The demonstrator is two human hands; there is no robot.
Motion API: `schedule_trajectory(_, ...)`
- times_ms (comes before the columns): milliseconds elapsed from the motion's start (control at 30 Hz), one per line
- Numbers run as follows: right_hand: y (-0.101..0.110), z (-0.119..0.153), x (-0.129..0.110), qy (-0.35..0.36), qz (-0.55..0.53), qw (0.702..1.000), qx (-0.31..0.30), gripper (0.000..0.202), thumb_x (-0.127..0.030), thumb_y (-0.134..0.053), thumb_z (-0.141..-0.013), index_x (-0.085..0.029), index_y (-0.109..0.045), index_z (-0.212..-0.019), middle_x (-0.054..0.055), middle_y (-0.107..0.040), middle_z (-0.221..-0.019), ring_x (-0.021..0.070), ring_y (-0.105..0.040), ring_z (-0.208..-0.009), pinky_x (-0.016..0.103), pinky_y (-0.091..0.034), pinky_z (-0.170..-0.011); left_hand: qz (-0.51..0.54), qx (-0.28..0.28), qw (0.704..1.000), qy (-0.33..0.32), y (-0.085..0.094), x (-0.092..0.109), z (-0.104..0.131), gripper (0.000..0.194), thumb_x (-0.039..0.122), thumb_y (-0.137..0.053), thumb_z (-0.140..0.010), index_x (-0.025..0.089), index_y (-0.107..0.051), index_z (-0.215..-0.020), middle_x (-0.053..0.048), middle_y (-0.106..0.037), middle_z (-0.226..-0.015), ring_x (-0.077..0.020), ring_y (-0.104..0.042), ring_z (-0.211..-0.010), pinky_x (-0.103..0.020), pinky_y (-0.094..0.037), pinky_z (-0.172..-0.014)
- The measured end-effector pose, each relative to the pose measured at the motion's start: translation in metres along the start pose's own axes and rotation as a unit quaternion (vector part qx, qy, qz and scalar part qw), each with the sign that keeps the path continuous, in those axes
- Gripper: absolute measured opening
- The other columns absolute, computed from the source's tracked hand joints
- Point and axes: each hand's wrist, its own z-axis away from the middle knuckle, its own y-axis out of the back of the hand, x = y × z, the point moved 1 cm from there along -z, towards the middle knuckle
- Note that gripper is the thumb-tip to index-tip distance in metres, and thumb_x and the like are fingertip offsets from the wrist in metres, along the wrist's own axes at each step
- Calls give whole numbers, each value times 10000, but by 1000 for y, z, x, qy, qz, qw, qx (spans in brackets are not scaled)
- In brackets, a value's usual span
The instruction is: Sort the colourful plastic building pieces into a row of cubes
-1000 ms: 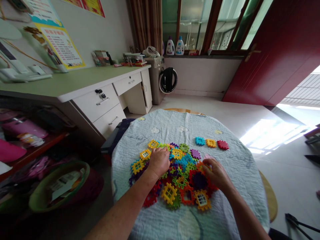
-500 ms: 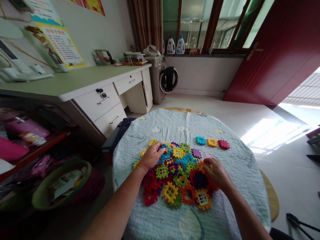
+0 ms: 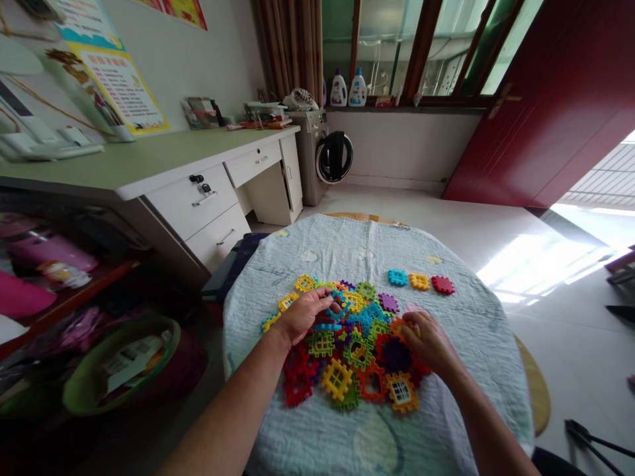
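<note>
Colourful square plastic pieces with notched edges lie in a heap on the cloth, among them a yellow piece (image 3: 337, 380) and a green piece (image 3: 321, 344). At the heap's upper left, my left hand (image 3: 303, 315) pinches a blue piece (image 3: 339, 305) between thumb and fingers. My right hand (image 3: 430, 338) rests at the heap's right side, fingers curled at an orange piece; whether it grips it is hard to see. Beyond the heap, a blue piece (image 3: 397, 277), a yellow-orange piece (image 3: 419, 282) and a red piece (image 3: 443, 285) lie in a row.
A pale blue cloth (image 3: 278, 423) covers the round table. To the left stand a white desk (image 3: 188, 205) and a green-rimmed basket (image 3: 74, 390). A washing machine (image 3: 310, 158) with its door ajar is behind, and a red door (image 3: 540, 106) is at the right.
My left hand has lifted a blue piece slightly from the heap and tilted it. My right hand has barely moved.
</note>
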Motion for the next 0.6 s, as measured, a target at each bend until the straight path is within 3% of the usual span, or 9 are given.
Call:
schedule_trajectory(100, 0, 0, 0, -3, 4, 1000, -5, 281, -386, -495, -829, -195, -669, -940, 91, -683, -968, 243, -602, -939, 362, -438, -851, -58, 1, 998, -11, -1, -1, 2, 285, 342, -602, -827, 191, -531, -1059, -1, -648, -799, -114, -606, -691, -263, -508, -667)
schedule_trajectory(233, 0, 0, -1, -1, 4, 1000, -8, 279, -381, -487, -832, -192, -663, -937, 97, -681, -973, 248, -596, -953, 370, -434, -862, -205, 47, 976, -61, 10, -2, 1, 233, 279, -507, -850, 196, -537, -1065, 30, -614, -737, -103, -554, -631, -231, -448, -619)
schedule_trajectory(433, 0, 0, -1, 4, 12, 1000, -18, 274, -372, -484, -842, -190, -657, -953, 102, -676, -983, 250, -587, -980, 373, -425, -881, -426, 51, 894, -125, 16, -7, -2, 190, 186, -477, -829, 186, -609, -966, -28, -641, -935, -174, -607, -889, -312, -479, -847)
schedule_trajectory(600, -1, 0, -1, 9, 14, 1000, -8, 263, -360, -488, -841, -191, -663, -942, 100, -681, -971, 245, -590, -984, 360, -427, -876, -563, 108, 801, -172, 7, -10, -3, 276, 142, -493, -822, 131, -630, -1061, -123, -627, -1135, -231, -557, -1113, -356, -395, -1037)
